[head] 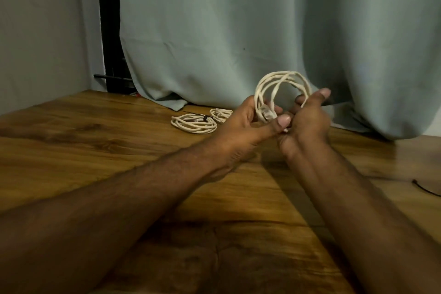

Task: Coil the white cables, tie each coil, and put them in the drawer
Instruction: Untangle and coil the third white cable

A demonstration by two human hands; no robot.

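- Centre right of the frame: we hold the white round cable coil (pixel 281 93) upright above the brown wooden bench (pixel 95 131), its loop standing above both hands.
- Left hand (pixel 241 124) pinches its lower strands; right hand (pixel 307 122) grips its right side.
- Two finished white coils (pixel 193 122) lie just left of the hands.

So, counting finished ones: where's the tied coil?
In the head view, the tied coil lies on the wooden table, left of the left hand, before the curtain.

A coiled white cable (pixel 281 86) stands upright, held aloft right of centre frame, its clear plug (pixel 267 114) at the bottom. Two more white coils (pixel 193 122) (pixel 220 114) lie flat, touching, mid-frame.
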